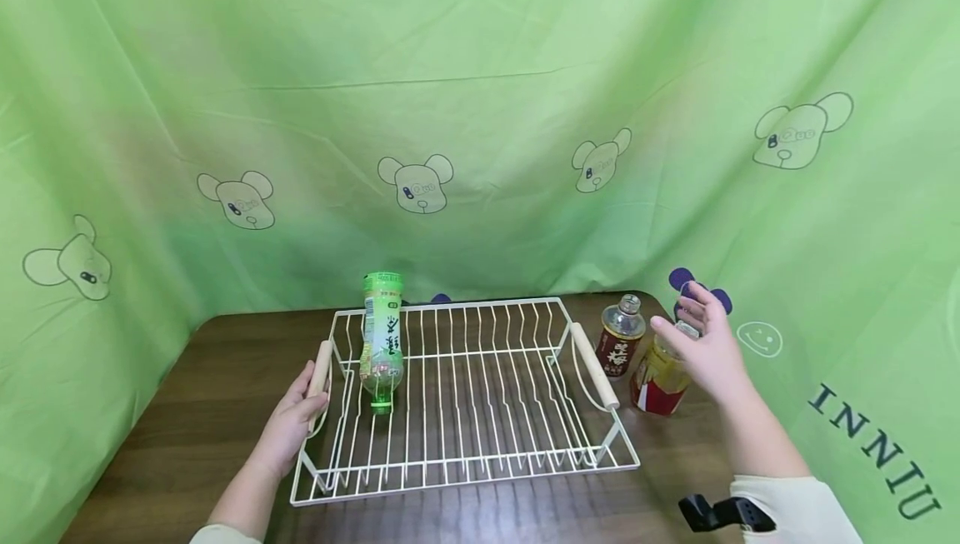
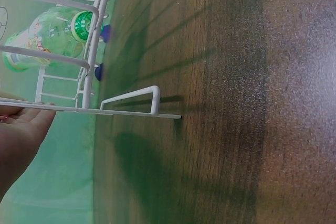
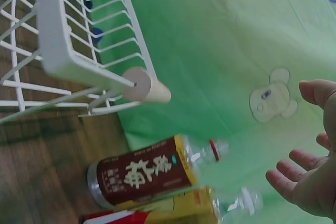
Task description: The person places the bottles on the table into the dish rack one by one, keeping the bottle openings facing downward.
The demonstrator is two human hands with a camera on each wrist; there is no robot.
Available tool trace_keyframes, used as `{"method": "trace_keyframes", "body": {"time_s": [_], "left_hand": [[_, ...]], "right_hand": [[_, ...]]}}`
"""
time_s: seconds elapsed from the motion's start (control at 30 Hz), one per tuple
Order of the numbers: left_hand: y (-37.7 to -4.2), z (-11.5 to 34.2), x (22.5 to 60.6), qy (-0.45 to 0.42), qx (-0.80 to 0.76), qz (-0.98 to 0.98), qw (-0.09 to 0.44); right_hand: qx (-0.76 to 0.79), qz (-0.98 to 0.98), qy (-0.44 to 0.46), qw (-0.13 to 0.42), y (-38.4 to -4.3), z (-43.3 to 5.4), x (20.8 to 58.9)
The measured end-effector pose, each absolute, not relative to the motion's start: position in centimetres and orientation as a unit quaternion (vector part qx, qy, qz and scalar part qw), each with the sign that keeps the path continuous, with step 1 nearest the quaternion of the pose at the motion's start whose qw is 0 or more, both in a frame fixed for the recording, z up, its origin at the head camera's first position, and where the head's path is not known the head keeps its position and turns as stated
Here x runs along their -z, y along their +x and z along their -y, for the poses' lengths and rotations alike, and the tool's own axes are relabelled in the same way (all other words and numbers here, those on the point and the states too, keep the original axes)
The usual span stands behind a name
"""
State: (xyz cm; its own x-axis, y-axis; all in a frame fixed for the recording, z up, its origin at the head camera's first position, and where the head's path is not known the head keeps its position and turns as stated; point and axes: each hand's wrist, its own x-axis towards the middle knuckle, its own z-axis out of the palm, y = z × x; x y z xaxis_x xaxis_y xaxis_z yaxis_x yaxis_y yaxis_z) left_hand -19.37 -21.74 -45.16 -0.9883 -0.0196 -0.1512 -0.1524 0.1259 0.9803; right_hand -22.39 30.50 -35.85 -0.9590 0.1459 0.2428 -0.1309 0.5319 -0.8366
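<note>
1. Head view: a white wire rack (image 1: 465, 484) sits on the brown worktop (image 1: 195, 411), a wooden handle at either end. The left hand (image 1: 288, 423) holds the left handle (image 1: 320, 373), its fingers wrapped about it. Inside the rack, towards that same end, a green bottle (image 1: 382, 344) lies on the wires with its neck pointing at the person.
2. Same view, right side: a brown-labelled bottle (image 1: 619, 340) stands upright just beside the right handle (image 1: 595, 366). Next to it, nearer the person, stands a yellow-and-red bottle (image 1: 658, 386). The right hand (image 1: 708, 352) is raised around the top of this one as seen from here, fingers spread apart and holding nothing. Behind everything hangs a green cloth (image 1: 495, 152) printed with mouse heads.
3. Left wrist view: the left hand shows at the rack's end, partly hidden by a wire. The green bottle's green cap (image 2: 82, 25) faces the near side of the rack.
4. Right wrist view: the right hand's fingers are apart, near the bottle necks and not touching them. The brown-labelled bottle has a red ring (image 3: 214, 150) on its neck; the yellow-and-red bottle is close beside it.
</note>
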Motion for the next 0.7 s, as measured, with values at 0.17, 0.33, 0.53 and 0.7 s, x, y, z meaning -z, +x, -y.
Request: {"method": "trace_keyframes", "body": {"time_s": [0.17,0.33,0.53,0.7], "left_hand": [[-19.4,21.8,45.1,-0.058,-0.657,-0.750,0.050],[-19.4,21.9,45.2,-0.055,-0.660,-0.747,0.055],[-19.5,21.8,45.1,-0.052,-0.656,-0.751,0.059],[-19.4,21.7,45.0,-0.044,-0.654,-0.753,0.055]], "right_hand": [[-0.473,0.864,-0.052,0.166,-21.8,-31.8,37.2],[-0.473,0.859,-0.104,0.168,-21.5,-32.9,38.7],[-0.500,0.840,-0.147,0.150,-21.7,-33.9,41.2],[-0.511,0.831,-0.154,0.158,-21.9,-34.1,43.3]]}}
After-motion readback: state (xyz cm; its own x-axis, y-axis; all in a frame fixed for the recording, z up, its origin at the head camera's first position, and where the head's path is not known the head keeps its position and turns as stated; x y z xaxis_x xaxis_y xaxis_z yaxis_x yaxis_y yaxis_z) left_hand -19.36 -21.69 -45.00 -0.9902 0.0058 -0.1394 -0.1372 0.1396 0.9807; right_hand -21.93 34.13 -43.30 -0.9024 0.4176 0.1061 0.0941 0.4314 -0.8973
